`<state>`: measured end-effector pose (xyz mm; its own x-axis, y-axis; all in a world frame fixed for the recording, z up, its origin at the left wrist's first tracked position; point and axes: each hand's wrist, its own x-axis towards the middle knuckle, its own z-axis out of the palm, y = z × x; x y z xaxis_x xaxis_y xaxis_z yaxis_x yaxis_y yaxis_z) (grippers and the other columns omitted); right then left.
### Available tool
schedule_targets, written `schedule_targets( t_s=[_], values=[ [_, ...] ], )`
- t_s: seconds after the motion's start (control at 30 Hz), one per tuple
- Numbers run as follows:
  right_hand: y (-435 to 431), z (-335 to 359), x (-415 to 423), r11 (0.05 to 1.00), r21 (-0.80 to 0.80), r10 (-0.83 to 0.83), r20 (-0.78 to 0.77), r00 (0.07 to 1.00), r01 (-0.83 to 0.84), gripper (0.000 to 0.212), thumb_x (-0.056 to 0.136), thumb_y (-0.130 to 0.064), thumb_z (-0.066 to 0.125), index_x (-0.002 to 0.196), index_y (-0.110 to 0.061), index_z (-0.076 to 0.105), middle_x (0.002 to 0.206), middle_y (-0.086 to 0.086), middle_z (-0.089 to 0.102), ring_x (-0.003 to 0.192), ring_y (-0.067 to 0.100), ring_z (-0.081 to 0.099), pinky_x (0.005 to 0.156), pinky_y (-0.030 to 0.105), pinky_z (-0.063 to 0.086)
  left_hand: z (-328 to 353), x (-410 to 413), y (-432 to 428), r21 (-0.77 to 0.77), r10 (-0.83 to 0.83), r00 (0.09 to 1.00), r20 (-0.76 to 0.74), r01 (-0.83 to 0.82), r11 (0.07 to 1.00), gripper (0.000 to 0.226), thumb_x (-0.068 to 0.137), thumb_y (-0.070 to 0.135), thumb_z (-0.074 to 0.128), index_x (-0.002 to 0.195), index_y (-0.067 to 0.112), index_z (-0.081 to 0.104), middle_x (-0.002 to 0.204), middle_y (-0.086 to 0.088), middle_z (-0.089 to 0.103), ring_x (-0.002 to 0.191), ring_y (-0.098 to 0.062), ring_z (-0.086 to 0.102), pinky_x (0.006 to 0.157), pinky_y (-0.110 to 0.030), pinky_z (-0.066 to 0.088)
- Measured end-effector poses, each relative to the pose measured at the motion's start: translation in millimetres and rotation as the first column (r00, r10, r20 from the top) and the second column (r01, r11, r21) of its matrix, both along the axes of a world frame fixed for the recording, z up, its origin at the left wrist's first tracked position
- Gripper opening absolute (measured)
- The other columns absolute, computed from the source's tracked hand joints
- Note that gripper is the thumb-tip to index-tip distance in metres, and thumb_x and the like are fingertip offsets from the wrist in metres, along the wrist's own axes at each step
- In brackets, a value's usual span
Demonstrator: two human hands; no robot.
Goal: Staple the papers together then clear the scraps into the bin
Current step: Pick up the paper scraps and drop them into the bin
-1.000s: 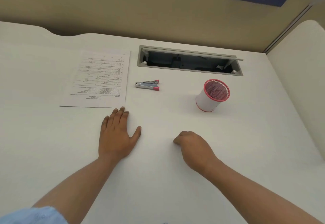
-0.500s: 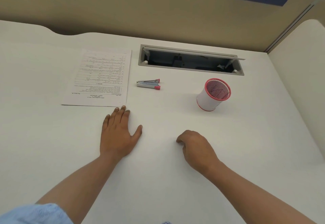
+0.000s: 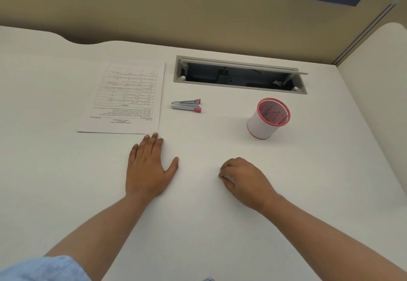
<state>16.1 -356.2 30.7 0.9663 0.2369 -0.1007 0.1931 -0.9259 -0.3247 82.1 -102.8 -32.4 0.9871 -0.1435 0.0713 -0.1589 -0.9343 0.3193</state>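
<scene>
Broadly, the white desk (image 3: 308, 192) is laid out for the job, with everything set towards its far edge and the near half left as working room. An open cable hatch (image 3: 220, 85) runs along the far edge, right of centre. The papers (image 3: 125, 100) lie as one squared stack at the far left, print facing away from the person, apparently not yet stapled.

The left hand (image 3: 147, 170) lies flat on the surface with fingers straight and thumb out. Its fingertips (image 3: 155, 135) reach the near right corner of the stack, probably to steady or draw it closer. The right hand (image 3: 244, 179) rests knuckles up near the middle of the desk, fingers curled under. I cannot tell whether they pinch a scrap or nothing.

A small pink-rimmed mesh bin (image 3: 256, 124) stands towards the right, well apart from the papers, within the right hand's reach for scraps. The stapler (image 3: 186, 105) lies on its side just beside the stack's right edge, untouched and handy for either hand.
</scene>
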Motion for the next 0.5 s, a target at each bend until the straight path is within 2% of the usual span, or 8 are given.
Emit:
schedule_targets(
  t_s=[0.07, 0.13, 0.27, 0.33, 0.4, 0.47, 0.5],
  values=[
    [-2.8, 5.3, 1.5, 0.99, 0.056, -0.127, -0.027, 0.991, 0.129, 0.021, 0.088, -0.012, 0.057, 0.101, -0.016, 0.072, 0.104, -0.002, 0.068, 0.095, 0.02, 0.061, 0.08, 0.032, 0.051, -0.2, -0.1, -0.2, -0.009, 0.0, 1.0, -0.002, 0.0, 1.0, 0.079, 0.086, 0.064, 0.035, 0.145, 0.012, 0.046, 0.16, -0.004, 0.038, 0.151, -0.022, 0.028, 0.124, -0.044, 0.017],
    [-1.3, 8.0, 3.0, 0.976, 0.018, -0.213, -0.094, 0.973, 0.215, 0.023, 0.089, -0.016, 0.055, 0.107, -0.017, 0.069, 0.104, 0.0, 0.066, 0.095, 0.02, 0.06, 0.08, 0.029, 0.048, -0.6, 0.2, 0.0, -0.01, 0.001, 1.0, 0.0, -0.001, 1.0, 0.079, 0.086, 0.064, 0.035, 0.145, 0.012, 0.046, 0.16, -0.004, 0.038, 0.151, -0.022, 0.028, 0.124, -0.044, 0.017],
    [11.4, 5.8, 2.0, 0.969, -0.086, -0.246, -0.181, 0.952, 0.233, 0.025, 0.091, -0.028, 0.055, 0.109, -0.015, 0.064, 0.105, 0.004, 0.061, 0.098, 0.024, 0.057, 0.082, 0.031, 0.045, -1.0, 0.2, -0.2, -0.006, 0.0, 1.0, 0.001, 0.0, 1.0, 0.078, 0.087, 0.064, 0.036, 0.145, 0.012, 0.046, 0.159, -0.004, 0.039, 0.151, -0.022, 0.029, 0.124, -0.044, 0.017],
    [20.5, 4.0, 3.0, 0.967, -0.135, -0.24, -0.179, 0.954, 0.217, 0.022, 0.091, -0.025, 0.054, 0.103, -0.011, 0.064, 0.102, 0.006, 0.06, 0.094, 0.027, 0.058, 0.079, 0.034, 0.047, -1.1, 0.5, 0.2, -0.002, 0.001, 1.0, 0.0, -0.001, 1.0, 0.078, 0.087, 0.064, 0.036, 0.145, 0.012, 0.046, 0.159, -0.004, 0.039, 0.151, -0.022, 0.029, 0.124, -0.044, 0.017],
    [29.0, 2.9, 5.1, 0.962, -0.2, -0.221, -0.178, 0.959, 0.184, 0.012, 0.087, -0.012, 0.052, 0.09, -0.009, 0.064, 0.093, 0.007, 0.06, 0.083, 0.028, 0.058, 0.066, 0.032, 0.046, -1.2, 0.4, 0.3, 0.0, 0.001, 1.0, 0.003, -0.001, 1.0, 0.078, 0.087, 0.064, 0.036, 0.145, 0.012, 0.046, 0.159, -0.004, 0.039, 0.151, -0.022, 0.029, 0.124, -0.043, 0.017],
    [35.5, 5.5, 8.1, 0.947, -0.276, -0.22, -0.182, 0.958, 0.165, 0.019, 0.077, 0.004, 0.05, 0.067, -0.012, 0.051, 0.072, 0.004, 0.051, 0.065, 0.025, 0.049, 0.047, 0.026, 0.029, -1.5, 0.3, 0.2, 0.0, -0.002, 1.0, 0.004, 0.002, 1.0, 0.078, 0.087, 0.064, 0.036, 0.145, 0.012, 0.046, 0.159, -0.004, 0.04, 0.15, -0.022, 0.029, 0.124, -0.044, 0.017],
    [37.8, 8.3, 9.6, 0.941, -0.304, -0.213, -0.184, 0.96, 0.15, 0.027, 0.072, 0.008, 0.049, 0.06, -0.014, 0.04, 0.063, 0.002, 0.042, 0.056, 0.022, 0.041, 0.044, 0.026, 0.02, -1.7, 0.2, 0.2, -0.001, -0.003, 1.0, 0.003, 0.003, 1.0, 0.078, 0.087, 0.064, 0.036, 0.145, 0.012, 0.046, 0.159, -0.004, 0.04, 0.15, -0.022, 0.029, 0.124, -0.044, 0.017]
  ],
)
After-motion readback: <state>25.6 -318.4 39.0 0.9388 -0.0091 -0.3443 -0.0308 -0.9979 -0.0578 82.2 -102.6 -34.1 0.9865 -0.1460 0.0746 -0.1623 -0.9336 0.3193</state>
